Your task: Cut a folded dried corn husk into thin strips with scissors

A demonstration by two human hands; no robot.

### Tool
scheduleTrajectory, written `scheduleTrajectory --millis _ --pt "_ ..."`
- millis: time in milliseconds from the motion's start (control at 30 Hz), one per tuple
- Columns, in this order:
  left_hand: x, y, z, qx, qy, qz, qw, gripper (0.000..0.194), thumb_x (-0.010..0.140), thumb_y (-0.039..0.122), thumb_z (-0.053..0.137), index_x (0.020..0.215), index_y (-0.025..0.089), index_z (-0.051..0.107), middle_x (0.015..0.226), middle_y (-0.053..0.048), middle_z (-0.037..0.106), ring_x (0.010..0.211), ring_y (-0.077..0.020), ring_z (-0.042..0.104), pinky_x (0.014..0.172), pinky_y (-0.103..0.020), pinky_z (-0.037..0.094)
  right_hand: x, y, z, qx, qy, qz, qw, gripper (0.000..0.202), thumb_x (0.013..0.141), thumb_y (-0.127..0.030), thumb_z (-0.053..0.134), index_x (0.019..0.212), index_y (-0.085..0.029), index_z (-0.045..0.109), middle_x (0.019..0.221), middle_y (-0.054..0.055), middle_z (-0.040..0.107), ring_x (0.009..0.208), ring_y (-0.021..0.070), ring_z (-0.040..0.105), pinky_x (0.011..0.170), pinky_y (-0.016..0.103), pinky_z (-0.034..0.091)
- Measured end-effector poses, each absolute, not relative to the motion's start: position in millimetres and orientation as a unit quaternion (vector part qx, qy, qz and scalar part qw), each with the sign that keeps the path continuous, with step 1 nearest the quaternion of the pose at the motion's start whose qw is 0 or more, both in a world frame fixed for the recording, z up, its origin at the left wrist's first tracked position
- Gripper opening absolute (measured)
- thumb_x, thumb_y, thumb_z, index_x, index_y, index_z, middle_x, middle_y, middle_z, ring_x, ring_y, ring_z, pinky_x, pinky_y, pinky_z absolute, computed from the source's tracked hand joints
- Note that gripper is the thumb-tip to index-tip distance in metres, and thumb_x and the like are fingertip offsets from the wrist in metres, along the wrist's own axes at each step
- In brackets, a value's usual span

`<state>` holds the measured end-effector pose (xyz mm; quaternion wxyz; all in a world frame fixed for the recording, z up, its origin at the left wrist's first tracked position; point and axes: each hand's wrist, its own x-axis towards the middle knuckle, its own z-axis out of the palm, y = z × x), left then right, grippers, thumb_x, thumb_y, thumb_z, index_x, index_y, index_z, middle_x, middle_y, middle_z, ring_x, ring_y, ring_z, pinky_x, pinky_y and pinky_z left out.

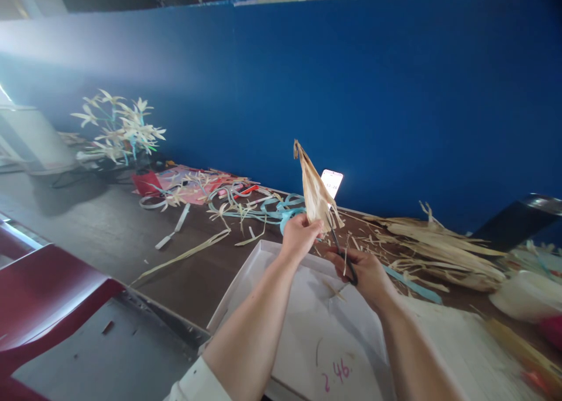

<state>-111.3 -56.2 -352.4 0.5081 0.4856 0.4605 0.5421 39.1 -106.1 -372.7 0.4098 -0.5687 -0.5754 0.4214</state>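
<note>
A dry, tan corn husk (312, 184) stands upright in my left hand (301, 235), its lower end pinched between thumb and fingers. My right hand (362, 272) is closed around the dark handles of a pair of scissors (351, 271). The scissor blades reach up to the husk's lower right edge, where a narrow strip hangs off. Whether the blades are parted is hard to tell. Under both hands lies a shallow white box lid (307, 325) with a few small scraps in it and "2.46." written in pink.
Behind the husk, a lit phone (332, 185) leans at the blue partition (395, 96). More dry husks (439, 249) are piled at the right. Pale husk flowers (125, 126) stand at the left. Blue ribbon (287, 209) and scraps cover the table's back. A red chair (48, 307) is at lower left.
</note>
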Motion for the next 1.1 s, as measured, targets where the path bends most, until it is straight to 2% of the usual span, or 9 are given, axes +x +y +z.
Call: scheduleTrajectory --millis 433,833,1100 --pt "-109.0 -53.2 -360.9 0.541 0.447 0.514 0.493 0.017 0.071 0.031 0.059 0.071 0.014 0.061 0.057 -0.002 0.060 0.046 -0.0088 0.052 0.047 -0.020 0.042 37.8 -104.5 -374.3 -0.560 -0.551 0.444 0.431 0.051 0.063 -0.046 0.071 0.103 -0.014 0.068 0.055 0.000 0.056 0.049 0.0108 0.046 0.049 0.024 0.035" --pt "-109.4 -52.6 -361.9 0.552 0.441 0.509 0.491 0.020 0.071 0.034 0.059 0.074 0.014 0.061 0.060 -0.003 0.061 0.049 -0.0097 0.052 0.048 -0.020 0.042 37.7 -106.3 -370.2 -0.562 -0.554 0.440 0.429 0.045 0.063 -0.041 0.071 0.099 -0.014 0.069 0.049 -0.003 0.051 0.046 0.0097 0.043 0.046 0.023 0.030" --pt "-109.9 -49.0 -365.4 0.557 0.459 0.502 0.476 0.022 0.070 0.035 0.059 0.076 0.014 0.062 0.062 -0.003 0.061 0.051 -0.0102 0.052 0.048 -0.020 0.040 34.3 -108.1 -364.2 -0.574 -0.558 0.423 0.424 0.047 0.061 -0.045 0.071 0.096 -0.013 0.069 0.046 -0.004 0.049 0.044 0.0088 0.040 0.045 0.023 0.028"
